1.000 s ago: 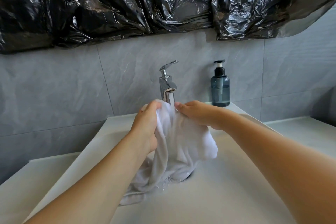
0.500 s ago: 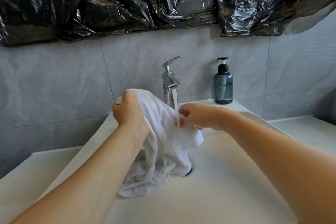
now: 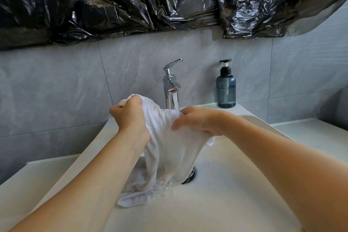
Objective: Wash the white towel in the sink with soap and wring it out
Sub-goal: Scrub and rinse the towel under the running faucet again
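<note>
Right now I have the white terry towel held up under the chrome single-lever tap, which I take as my landmark. Water runs from the spout onto the cloth just below it. My left hand, just left of the tap, has its fingers curled round a bunched upper edge of the towel. My right hand, just in front of and right of the spout, pinches another fold, thumb over the cloth and fingers gathered beneath; how tightly those fingers close I cannot tell, since the cloth hides them. Between the two hands the towel stretches across, and its lower part hangs down into the white ceramic basin, the tail lying wet on the basin floor in front of the tap, partly over the chrome drain ring.

I judge this to be the wetting or rinsing stage; I see no lather on the cloth, so soaping probably lies ahead. The smoky blue pump bottle with a black nozzle stands on the ledge right of the tap, apart from both hands. The next move, I think, calls for freeing my right hand to press that pump while my left keeps the towel gathered over the basin.
</note>
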`<state>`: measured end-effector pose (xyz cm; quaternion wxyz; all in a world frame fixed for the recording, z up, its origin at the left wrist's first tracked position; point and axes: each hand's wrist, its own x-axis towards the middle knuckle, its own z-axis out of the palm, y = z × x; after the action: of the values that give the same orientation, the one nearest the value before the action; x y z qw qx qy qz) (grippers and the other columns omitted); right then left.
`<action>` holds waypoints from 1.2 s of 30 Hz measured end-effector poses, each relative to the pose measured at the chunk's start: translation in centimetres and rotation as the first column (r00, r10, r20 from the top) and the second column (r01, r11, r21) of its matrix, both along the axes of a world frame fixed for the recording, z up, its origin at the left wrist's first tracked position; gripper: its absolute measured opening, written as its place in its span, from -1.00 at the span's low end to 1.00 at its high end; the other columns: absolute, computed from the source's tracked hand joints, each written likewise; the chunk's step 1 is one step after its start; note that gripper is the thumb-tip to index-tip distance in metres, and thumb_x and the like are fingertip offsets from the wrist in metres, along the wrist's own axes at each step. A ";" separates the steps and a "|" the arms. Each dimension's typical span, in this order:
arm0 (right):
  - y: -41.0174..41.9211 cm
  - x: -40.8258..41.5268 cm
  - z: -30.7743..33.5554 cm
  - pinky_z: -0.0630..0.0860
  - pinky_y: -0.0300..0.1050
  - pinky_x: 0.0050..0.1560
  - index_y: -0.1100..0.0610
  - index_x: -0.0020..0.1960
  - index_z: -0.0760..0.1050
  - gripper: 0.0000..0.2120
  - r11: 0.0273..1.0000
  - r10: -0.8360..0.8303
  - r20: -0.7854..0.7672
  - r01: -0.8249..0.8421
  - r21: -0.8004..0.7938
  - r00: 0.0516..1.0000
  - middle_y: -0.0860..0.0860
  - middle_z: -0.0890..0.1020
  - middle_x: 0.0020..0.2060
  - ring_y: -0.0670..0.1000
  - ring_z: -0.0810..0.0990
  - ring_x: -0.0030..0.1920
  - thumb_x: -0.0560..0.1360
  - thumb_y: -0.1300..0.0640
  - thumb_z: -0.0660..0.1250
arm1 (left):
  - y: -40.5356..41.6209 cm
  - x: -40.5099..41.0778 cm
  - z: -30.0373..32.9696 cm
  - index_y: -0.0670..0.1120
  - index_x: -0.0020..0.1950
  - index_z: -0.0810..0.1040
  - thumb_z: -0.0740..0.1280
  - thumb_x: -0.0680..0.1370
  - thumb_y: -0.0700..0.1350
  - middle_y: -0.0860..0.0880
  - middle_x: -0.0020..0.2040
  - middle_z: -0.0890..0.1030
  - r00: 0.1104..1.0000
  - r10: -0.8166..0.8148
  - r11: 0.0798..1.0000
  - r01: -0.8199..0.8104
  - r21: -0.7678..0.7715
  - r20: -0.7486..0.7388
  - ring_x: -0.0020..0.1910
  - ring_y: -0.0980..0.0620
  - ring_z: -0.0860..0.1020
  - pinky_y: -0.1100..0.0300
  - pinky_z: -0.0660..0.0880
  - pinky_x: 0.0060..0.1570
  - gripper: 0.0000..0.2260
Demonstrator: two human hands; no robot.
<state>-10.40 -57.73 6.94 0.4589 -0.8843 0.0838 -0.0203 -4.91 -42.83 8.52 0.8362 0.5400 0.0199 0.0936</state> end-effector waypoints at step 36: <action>-1.9 -1.7 3.2 0.25 -0.11 -0.22 0.09 -0.31 0.26 -0.84 0.847 -0.455 0.100 0.395 0.354 0.885 0.07 0.35 -0.30 0.09 0.33 -0.29 0.39 0.15 0.23 | -1.0 -1.8 -2.4 -0.18 -0.07 0.59 0.36 0.55 -0.11 -0.20 -0.28 0.61 0.827 -0.536 0.645 0.532 0.549 -0.171 -0.36 -0.11 0.60 0.12 0.61 -0.35 -0.86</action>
<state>-12.14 -59.65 10.12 0.5874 -0.7503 0.2384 -0.1875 -6.70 -43.86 6.16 0.6230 0.7475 -0.1721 -0.1533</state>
